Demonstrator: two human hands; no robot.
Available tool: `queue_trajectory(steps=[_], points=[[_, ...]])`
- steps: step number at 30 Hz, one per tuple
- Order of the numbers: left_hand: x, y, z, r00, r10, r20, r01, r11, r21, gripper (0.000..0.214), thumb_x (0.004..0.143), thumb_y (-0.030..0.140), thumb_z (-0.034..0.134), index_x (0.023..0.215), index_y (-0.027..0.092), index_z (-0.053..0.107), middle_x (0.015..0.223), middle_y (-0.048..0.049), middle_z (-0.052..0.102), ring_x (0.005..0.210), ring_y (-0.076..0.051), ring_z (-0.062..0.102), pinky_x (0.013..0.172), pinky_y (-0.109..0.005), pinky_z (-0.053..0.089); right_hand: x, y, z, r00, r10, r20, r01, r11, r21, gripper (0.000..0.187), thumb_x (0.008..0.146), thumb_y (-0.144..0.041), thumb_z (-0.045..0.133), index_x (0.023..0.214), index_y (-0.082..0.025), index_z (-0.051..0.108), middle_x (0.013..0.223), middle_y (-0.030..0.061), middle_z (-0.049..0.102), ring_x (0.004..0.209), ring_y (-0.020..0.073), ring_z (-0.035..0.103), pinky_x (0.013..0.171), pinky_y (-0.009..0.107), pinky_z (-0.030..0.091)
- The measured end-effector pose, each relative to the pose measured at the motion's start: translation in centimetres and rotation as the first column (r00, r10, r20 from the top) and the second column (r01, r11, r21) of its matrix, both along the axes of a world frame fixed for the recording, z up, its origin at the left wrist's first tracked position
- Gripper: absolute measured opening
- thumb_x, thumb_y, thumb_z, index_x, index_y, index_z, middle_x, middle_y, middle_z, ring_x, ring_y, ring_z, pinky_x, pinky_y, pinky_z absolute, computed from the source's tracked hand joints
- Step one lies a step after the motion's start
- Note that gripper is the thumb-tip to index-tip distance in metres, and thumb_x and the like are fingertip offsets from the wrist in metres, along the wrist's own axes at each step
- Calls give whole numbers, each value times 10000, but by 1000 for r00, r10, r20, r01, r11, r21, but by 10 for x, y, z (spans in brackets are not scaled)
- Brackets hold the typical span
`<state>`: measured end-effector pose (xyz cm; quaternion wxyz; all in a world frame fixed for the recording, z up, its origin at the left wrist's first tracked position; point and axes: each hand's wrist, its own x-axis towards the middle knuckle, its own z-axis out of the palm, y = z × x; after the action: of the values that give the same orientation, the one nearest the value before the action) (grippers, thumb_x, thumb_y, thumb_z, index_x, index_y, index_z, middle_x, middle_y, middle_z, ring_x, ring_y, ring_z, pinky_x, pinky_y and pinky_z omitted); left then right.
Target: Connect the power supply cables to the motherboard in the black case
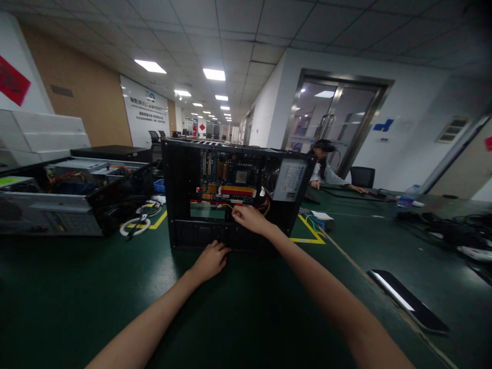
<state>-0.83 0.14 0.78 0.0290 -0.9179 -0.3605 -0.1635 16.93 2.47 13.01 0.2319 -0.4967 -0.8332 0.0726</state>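
Observation:
A black computer case (198, 234) stands upright on the table, its open side facing me. Inside are a motherboard (211, 177) and a silver power supply (289, 179) at upper right. My right hand (249, 218) reaches into the opening below the board, fingers pinched around a thin yellow cable (226, 206). The cable's small pale connector sticks out to the left of my fingers. My left hand (210, 261) rests at the bottom front edge of the case, fingers slightly bent and apart, holding nothing. My right hand hides part of the wiring behind it.
Another opened computer case (49, 205) lies on the left, with coiled cables (135, 226) beside it. A phone-like black slab (407, 300) lies at right on the green table (161, 287). A person (325, 166) sits across the table. Black cables (442, 230) and a bottle (409, 196) are farther right.

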Motion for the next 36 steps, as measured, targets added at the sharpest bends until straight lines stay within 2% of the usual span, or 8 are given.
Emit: queue_trajectory(steps=[4,8,11,17,23,27,31,36], points=[[0,-1,1,1000,6,6,-6,1000,-15,302,793,172,450,1086,192,519,974,-66,537,955,-216,453,840,-346,366,0,46,-13,1000,17,4,-17,993,-119,102,717,-112,505,739,-135,602,628,5,562,578,91,506,568,183,358],[0,-2,2,1000,-3,15,3,1000,-28,320,788,163,455,1102,201,508,949,-62,536,923,-210,451,805,-327,380,-3,80,-34,999,-1,55,24,913,-408,50,662,-119,553,653,-134,600,465,-38,500,441,75,458,480,177,373],[0,-2,3,1000,-7,23,8,1000,-19,313,790,162,452,1096,201,508,947,-56,534,911,-207,449,809,-328,377,-6,95,-43,996,-13,84,52,873,-484,63,606,-137,609,551,-139,579,422,-40,489,422,80,454,486,194,396],[0,-2,2,1000,-9,17,9,1000,-15,308,801,175,453,1104,197,503,945,-58,527,917,-206,447,825,-335,372,-18,102,-43,978,16,210,112,807,-580,126,586,-170,613,502,-153,522,461,-11,524,449,132,513,548,296,455],[0,-2,2,1000,-4,18,5,1000,-29,297,810,184,450,1102,196,502,967,-63,527,938,-211,445,836,-345,368,-25,111,-55,955,-14,297,191,796,-575,138,549,-134,631,477,-138,513,518,25,559,587,195,584,657,364,471],[1,-2,3,1000,-3,5,3,1000,-29,307,803,174,453,1105,196,500,968,-63,529,934,-212,449,823,-343,375,-23,118,-66,945,13,328,215,733,-646,30,608,-143,597,623,-116,598,664,54,626,687,201,606,689,341,478],[1,-3,5,1000,-6,0,6,1000,-17,307,796,167,457,1098,194,507,958,-63,531,922,-207,456,825,-341,375,-22,118,-67,940,77,332,191,688,-700,151,677,-155,546,800,-102,616,809,71,642,749,197,611,695,312,480],[0,-4,5,1000,-9,6,9,1000,-14,303,800,171,453,1097,193,508,965,-62,534,926,-204,458,833,-339,376,-20,113,-63,968,66,241,148,626,-766,158,691,-140,535,825,-87,601,737,67,635,688,188,609,663,305,479]])
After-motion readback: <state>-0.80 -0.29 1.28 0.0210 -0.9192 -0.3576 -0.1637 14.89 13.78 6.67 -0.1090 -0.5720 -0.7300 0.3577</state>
